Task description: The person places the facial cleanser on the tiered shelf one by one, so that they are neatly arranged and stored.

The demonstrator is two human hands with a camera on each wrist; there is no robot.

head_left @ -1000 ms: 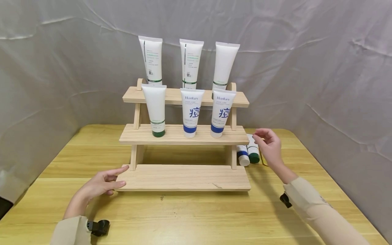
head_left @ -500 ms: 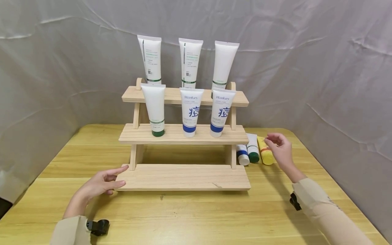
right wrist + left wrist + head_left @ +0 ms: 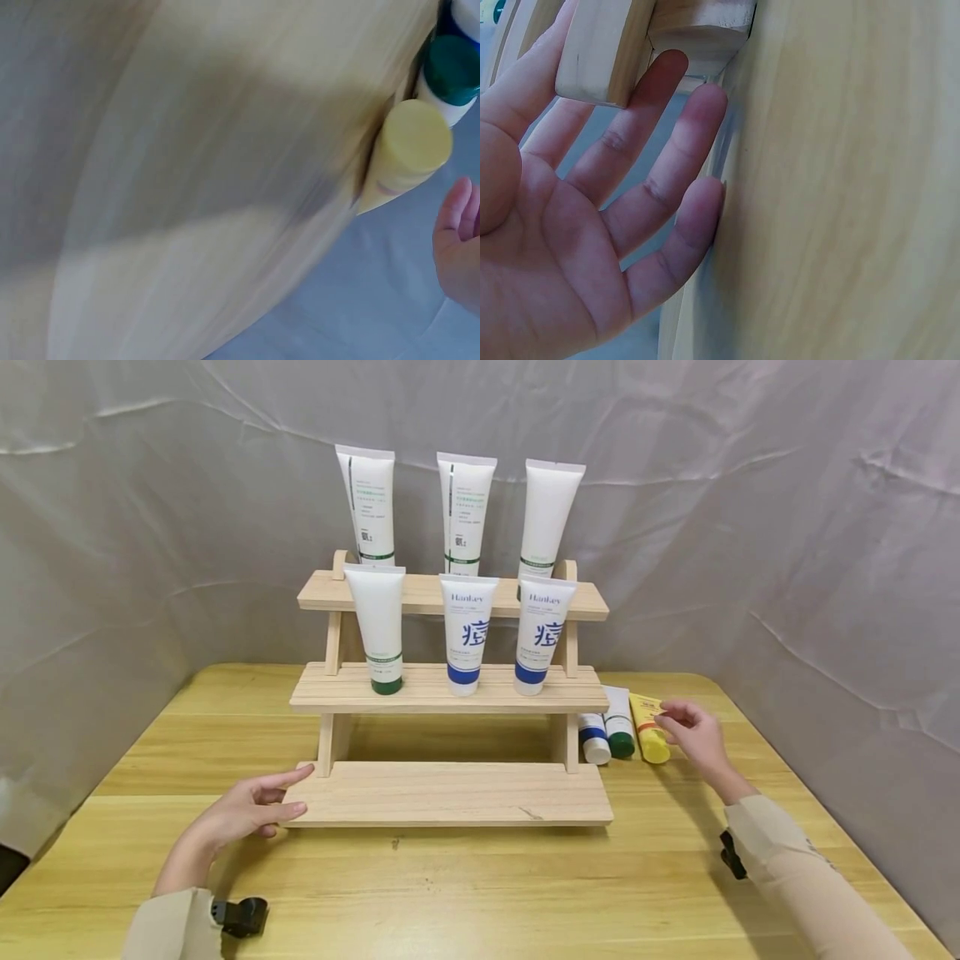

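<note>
A three-tier wooden display stand (image 3: 450, 795) stands mid-table in the head view. My left hand (image 3: 243, 807) holds the left end of its lowest board, thumb at the front corner and index finger farther back. The left wrist view shows the board end (image 3: 604, 52) between thumb and fingers, the other fingers spread below. My right hand (image 3: 699, 739), fingers loosely bent, is beside a yellow tube (image 3: 647, 717) lying on the table. Its fingertips overlap the tube's right edge in the head view; in the right wrist view they appear apart from the yellow cap (image 3: 418, 135).
Left of the yellow tube lie a green-capped white tube (image 3: 618, 722) and a white tube with a blue band (image 3: 594, 739). Several white tubes stand cap-down on the upper two tiers, including a blue-lettered one (image 3: 542, 635). Grey cloth (image 3: 825, 527) hangs around the table (image 3: 450, 893).
My right hand has moved right and lowered toward the yellow tube's right side, uncovering the tube it hid before. My left hand stays at the stand's lowest board.
</note>
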